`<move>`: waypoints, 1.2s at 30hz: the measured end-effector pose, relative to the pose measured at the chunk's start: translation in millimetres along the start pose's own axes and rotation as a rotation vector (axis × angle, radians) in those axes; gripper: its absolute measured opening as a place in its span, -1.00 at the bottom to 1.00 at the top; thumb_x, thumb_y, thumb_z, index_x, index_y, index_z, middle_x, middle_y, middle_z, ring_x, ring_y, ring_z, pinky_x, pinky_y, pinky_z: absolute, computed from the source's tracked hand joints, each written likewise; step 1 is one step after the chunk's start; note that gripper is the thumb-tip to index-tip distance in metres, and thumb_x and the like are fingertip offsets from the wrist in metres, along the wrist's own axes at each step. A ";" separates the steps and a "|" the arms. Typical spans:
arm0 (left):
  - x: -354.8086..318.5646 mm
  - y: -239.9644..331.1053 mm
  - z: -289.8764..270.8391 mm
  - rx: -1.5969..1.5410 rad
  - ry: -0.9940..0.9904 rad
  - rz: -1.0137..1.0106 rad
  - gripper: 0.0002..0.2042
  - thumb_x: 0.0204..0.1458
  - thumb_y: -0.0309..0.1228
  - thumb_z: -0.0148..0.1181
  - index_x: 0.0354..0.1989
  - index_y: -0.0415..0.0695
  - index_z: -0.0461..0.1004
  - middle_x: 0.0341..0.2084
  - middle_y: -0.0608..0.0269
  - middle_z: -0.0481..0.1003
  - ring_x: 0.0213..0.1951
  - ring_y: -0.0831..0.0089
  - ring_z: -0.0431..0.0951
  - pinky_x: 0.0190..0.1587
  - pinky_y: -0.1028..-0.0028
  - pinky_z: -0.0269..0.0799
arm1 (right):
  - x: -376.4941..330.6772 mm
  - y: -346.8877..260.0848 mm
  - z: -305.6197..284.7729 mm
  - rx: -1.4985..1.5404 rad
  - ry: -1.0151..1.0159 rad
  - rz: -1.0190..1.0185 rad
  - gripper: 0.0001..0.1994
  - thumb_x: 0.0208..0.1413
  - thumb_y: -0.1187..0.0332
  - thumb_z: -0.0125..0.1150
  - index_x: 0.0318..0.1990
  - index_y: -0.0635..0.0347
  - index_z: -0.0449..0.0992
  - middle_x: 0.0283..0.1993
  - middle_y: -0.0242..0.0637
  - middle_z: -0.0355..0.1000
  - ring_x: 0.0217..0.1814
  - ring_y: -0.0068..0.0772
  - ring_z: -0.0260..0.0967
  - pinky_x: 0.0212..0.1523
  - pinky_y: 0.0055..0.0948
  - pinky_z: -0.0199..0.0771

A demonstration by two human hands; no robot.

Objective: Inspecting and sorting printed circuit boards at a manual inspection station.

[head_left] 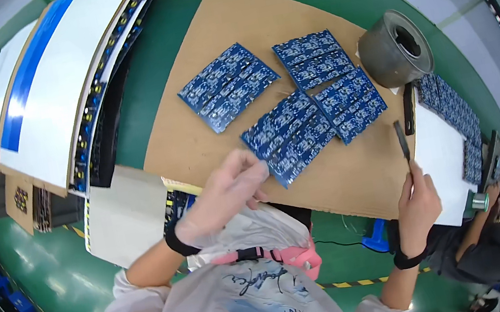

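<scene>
Several blue circuit board panels lie on a brown cardboard sheet (pixel 186 134). The nearest circuit board panel (pixel 293 135) is tilted, its right side against another panel (pixel 351 104). My left hand (pixel 226 190), in a thin pale glove, is closed with its fingertips over that nearest panel's left edge. Whether anything is pinched there is hidden. On the right, my right hand (pixel 418 196) grips the thin handle of a small brush-like tool (pixel 401 139). Its narrow dark head points up and away, apart from the panels.
A grey metal pot (pixel 386 55) stands at the cardboard's far right. Beyond it, more blue panels (pixel 456 113) lie beside a white sheet (pixel 440 156). Stacked boards under a white cover (pixel 63 62) rise at left. Another person (pixel 493 247) sits at right, near a green-and-silver container (pixel 479 201).
</scene>
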State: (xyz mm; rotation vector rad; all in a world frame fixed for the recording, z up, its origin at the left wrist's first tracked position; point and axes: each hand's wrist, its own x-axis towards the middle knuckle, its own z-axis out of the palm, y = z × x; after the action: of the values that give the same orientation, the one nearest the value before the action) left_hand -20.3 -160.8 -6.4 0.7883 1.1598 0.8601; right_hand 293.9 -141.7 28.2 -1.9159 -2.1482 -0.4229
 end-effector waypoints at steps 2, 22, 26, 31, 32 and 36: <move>-7.3 12.4 -8.5 -0.015 -0.047 -0.014 -0.72 0.16 -0.32 -0.05 -0.08 -0.28 0.24 -0.35 0.23 0.44 -0.38 0.57 0.46 -0.29 0.54 0.41 | -12.0 -1.8 16.1 -0.001 -0.056 -0.035 -0.70 0.07 0.44 0.07 0.00 0.17 0.41 -0.47 -0.16 0.30 -0.52 -0.13 0.31 -0.51 -0.35 0.29; -81.0 -100.0 -93.9 -0.174 0.483 0.195 -0.60 0.11 -0.26 0.04 0.05 -0.24 0.29 -0.15 0.21 0.42 -0.16 0.56 0.41 -0.08 0.53 0.32 | 10.4 -230.8 8.8 0.535 -0.330 -0.817 -0.76 -0.12 0.47 0.26 -0.23 0.19 0.47 -0.41 -0.23 0.26 -0.46 -0.26 0.31 -0.51 -0.39 0.31; -67.9 -99.3 -78.2 -0.523 0.338 0.201 -0.62 0.07 -0.32 0.06 0.04 -0.22 0.27 -0.06 0.17 0.38 -0.10 0.50 0.43 -0.03 0.48 0.31 | 17.8 -254.5 18.9 0.366 -0.261 -0.900 -0.72 -0.19 0.47 0.27 -0.22 0.18 0.46 -0.39 -0.25 0.28 -0.43 -0.26 0.32 -0.49 -0.37 0.34; -58.4 -91.7 -83.3 -0.586 0.441 0.220 -0.59 0.05 -0.36 0.10 0.06 -0.22 0.23 -0.08 0.20 0.38 -0.08 0.48 0.42 -0.03 0.46 0.31 | 15.4 -255.8 23.5 0.257 -0.106 -1.035 -0.71 -0.23 0.53 0.25 -0.24 0.23 0.47 -0.38 -0.26 0.31 -0.45 -0.30 0.31 -0.50 -0.41 0.35; -58.3 -91.2 -82.7 -0.591 0.446 0.237 -0.62 0.05 -0.35 0.10 0.02 -0.23 0.26 -0.12 0.20 0.40 -0.12 0.48 0.44 -0.05 0.46 0.33 | 16.0 -256.1 23.0 0.249 -0.110 -1.041 -0.71 -0.23 0.53 0.25 -0.24 0.23 0.47 -0.38 -0.26 0.31 -0.45 -0.30 0.31 -0.50 -0.41 0.35; -57.1 -97.8 -82.9 -0.649 0.450 0.249 -0.70 0.06 -0.33 0.09 -0.10 -0.24 0.32 -0.24 0.20 0.45 -0.21 0.48 0.48 -0.11 0.48 0.37 | 19.6 -254.2 21.4 0.352 -0.025 -1.027 -0.75 -0.26 0.60 0.22 -0.30 0.30 0.48 -0.42 -0.25 0.33 -0.46 -0.32 0.31 -0.51 -0.43 0.35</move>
State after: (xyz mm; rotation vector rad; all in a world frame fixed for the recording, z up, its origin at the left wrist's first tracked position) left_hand -95.3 -249.4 -85.3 0.2012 1.0745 1.5759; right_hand 39.5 -141.8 0.0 -0.5354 -2.8285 -0.1439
